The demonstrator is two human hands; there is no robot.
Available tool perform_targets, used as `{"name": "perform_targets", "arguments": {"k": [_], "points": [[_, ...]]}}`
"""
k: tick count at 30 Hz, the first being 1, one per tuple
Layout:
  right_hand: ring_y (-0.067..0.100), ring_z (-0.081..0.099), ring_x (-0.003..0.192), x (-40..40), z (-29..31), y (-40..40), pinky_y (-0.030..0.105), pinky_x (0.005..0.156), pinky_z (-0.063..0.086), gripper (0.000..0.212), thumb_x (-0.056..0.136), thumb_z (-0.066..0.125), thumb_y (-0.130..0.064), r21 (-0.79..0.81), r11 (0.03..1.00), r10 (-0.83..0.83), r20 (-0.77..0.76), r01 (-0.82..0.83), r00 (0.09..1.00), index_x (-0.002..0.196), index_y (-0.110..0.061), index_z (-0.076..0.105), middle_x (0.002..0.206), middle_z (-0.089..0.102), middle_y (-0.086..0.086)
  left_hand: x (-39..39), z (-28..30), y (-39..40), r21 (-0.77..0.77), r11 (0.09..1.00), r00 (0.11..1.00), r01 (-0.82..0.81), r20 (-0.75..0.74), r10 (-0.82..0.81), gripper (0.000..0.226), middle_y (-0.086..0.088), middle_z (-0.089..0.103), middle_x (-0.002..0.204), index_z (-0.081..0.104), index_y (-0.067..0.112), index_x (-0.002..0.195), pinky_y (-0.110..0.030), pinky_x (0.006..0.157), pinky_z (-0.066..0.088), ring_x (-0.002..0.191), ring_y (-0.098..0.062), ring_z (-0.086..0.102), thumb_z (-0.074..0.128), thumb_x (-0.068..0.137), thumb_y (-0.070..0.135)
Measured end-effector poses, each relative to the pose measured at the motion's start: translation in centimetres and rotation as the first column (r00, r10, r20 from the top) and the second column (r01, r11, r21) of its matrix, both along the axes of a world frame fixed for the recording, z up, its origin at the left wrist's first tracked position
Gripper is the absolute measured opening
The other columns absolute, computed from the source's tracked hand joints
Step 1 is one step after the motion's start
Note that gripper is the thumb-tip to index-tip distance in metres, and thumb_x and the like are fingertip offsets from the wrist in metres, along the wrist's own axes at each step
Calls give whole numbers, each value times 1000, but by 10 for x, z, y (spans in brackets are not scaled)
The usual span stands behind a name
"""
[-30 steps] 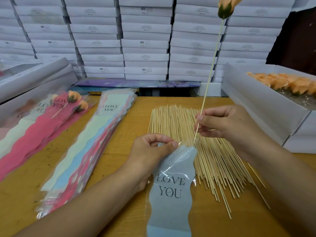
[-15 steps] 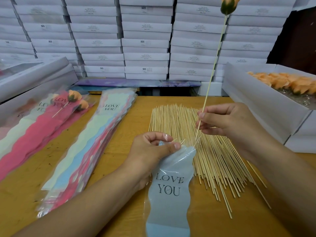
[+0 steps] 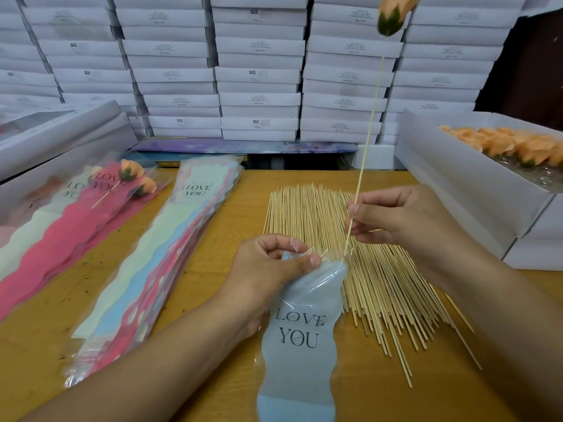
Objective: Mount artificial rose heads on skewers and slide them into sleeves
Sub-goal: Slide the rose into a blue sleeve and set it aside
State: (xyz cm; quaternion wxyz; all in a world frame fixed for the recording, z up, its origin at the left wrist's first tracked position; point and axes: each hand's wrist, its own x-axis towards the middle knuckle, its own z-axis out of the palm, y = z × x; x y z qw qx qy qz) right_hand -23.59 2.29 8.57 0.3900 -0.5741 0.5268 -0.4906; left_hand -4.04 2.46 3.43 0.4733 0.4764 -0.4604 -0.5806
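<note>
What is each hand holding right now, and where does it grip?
The right hand pinches the rose's skewer near its lower end. The left hand pinches the top edge of the blue sleeve, at its mouth.

- An orange rose head (image 3: 393,16) with green sepals tops a thin skewer (image 3: 365,141), held near upright at one o'clock.
- The skewer's lower tip meets the open mouth of a pale blue "LOVE YOU" sleeve (image 3: 300,339) lying flat at six o'clock.
- Loose skewers (image 3: 350,254) fan out at centre.
- Spare sleeves (image 3: 158,254) stack at nine o'clock.
</note>
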Motion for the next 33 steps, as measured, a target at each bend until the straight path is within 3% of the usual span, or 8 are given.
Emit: {"name": "perform_targets", "arguments": {"k": [10,18,25,33], "points": [[16,72,68,2,3,0,30,69,61,9,88,69,-7,-34,999,-38,68,40,997,84,-3,76,77,76,10,1,-3,-1,-27,999,999,25,22,-24,29,14,60,47,70,5,89,-11,43,46,42,3,58,88,67,3],[13,71,65,1,0,1,29,68,61,12,87,70,-8,-13,1000,4,-9,-4,1000,87,3,75,74,75,9,2,-2,-2,-15,1000,1000,-3,20,3,31,5,70,60,71,6,89,-13,48,50,53,-4,67,90,64,7],[15,72,65,4,4,1,28,67,61,9,88,70,-6,-55,996,-69,88,74,994,82,-9,76,76,74,16,0,-3,-1,-9,1000,999,20,41,-19,32,9,66,55,72,8,87,-14,49,50,50,-2,64,91,62,9],[13,71,64,2,1,1,24,64,60,9,88,69,-7,-20,999,-38,25,39,999,85,-2,76,74,75,7,1,-1,-1,12,1000,1000,5,14,-5,30,5,69,59,71,7,87,-15,48,51,51,-5,67,90,64,5]]}}
